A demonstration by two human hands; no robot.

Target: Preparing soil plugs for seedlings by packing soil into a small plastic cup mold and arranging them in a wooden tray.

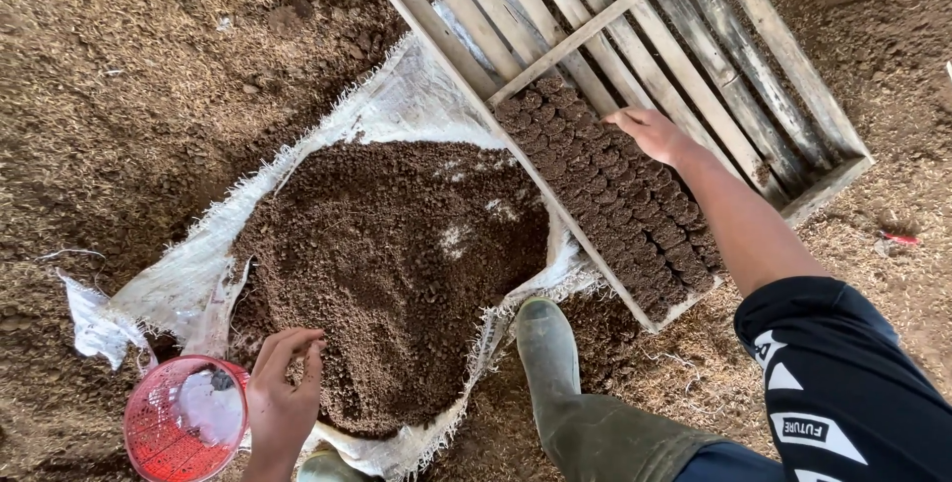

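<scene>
**Hands at the soil heap and the block frame**

The left hand [281, 398] hovers, fingers loosely curled and holding nothing, over the near edge of the dark soil heap [397, 254], just beside a red mesh basket [183, 421]. The heap lies on a white woven sack [397, 110]. Farther off, the right hand [650, 132] rests open on rows of pressed soil blocks [615, 204] in a slatted wooden frame [694, 36]. A heavy press could probably crumble the blocks.

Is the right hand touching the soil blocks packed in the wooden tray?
Touching. The head view shows the right hand reaching into the wooden tray with its fingers resting flat on the top rows of soil blocks, no gap visible between them.
</scene>
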